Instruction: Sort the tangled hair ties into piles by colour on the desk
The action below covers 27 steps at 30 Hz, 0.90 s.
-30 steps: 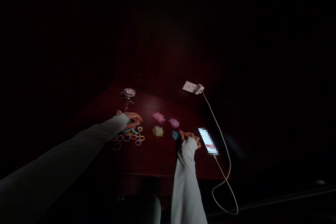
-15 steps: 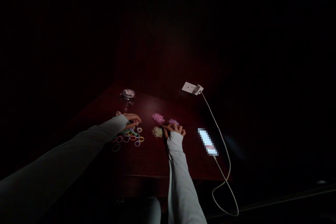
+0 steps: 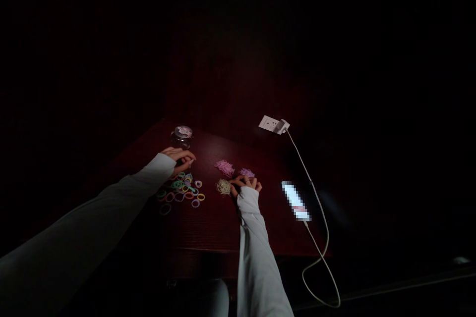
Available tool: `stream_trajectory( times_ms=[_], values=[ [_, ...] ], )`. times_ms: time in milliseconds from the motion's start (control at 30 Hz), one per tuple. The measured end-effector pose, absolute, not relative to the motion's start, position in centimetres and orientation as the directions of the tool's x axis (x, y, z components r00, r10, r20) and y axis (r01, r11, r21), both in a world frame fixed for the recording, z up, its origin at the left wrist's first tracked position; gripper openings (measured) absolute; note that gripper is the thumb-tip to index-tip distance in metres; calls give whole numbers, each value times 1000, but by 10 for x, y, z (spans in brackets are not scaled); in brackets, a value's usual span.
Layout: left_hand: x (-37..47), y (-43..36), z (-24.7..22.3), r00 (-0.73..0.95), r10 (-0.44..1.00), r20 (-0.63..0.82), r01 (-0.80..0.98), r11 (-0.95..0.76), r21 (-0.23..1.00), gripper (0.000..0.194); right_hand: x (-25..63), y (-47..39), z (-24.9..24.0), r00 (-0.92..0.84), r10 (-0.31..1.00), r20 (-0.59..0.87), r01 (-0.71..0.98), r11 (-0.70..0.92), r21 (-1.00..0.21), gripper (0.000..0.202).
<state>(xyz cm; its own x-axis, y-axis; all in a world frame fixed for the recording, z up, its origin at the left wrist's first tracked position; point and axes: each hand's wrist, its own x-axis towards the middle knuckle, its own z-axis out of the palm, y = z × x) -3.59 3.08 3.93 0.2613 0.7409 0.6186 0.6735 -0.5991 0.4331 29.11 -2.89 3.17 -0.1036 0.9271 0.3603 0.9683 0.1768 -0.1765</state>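
Cream pile: Where we look first, it lies (image 3: 223, 187) on the table (image 3: 201, 230), a loose tangle of tiny pieces nearest our right fingers.
Right hand: Our right hand (image 3: 233, 186) is bent low, thumb and fingers close together at the pile's right edge; we cannot tell whether they pinch a piece.
Handling: Such fine pieces probably come away best from the pile's edge, with light fingertips and a short lift rather than a drag, so we keep the colours unmixed.
Pink and purple piles: The pink pile (image 3: 224, 167) sits just behind the cream, the purple pile (image 3: 246, 173) just beyond our right knuckles, so our wrist should stay high.
Left hand: Our left hand (image 3: 190, 160) curls above the coloured rings (image 3: 178, 185), fingertips drawn together; we cannot tell what they hold. A raised sleeve would spare the rings.
Jar: A lidded clear jar (image 3: 182, 139) stands behind our left hand.
Phone: A blurred, lit phone (image 3: 295, 201) lies to our right, its cable (image 3: 302, 161) running to a charger (image 3: 282, 126).
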Motion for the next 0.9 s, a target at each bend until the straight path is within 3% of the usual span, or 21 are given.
stream_trajectory(
  times_ms=[267,533,767,900],
  values=[
    [-37,35,35,238,728,643,682,-597,423,25,292,-28,30,-73,907,414,976,150,-156,21],
    [-39,29,42,235,752,616,692,-574,438,25,295,-31,34,1,898,441,972,102,-211,21],
    [-45,25,51,212,755,620,715,-552,428,27,326,-49,37,345,782,519,926,-194,-323,26],
    [-58,22,52,156,757,634,743,-513,430,28,330,-60,37,364,779,511,921,-219,-322,29]
  ],
)
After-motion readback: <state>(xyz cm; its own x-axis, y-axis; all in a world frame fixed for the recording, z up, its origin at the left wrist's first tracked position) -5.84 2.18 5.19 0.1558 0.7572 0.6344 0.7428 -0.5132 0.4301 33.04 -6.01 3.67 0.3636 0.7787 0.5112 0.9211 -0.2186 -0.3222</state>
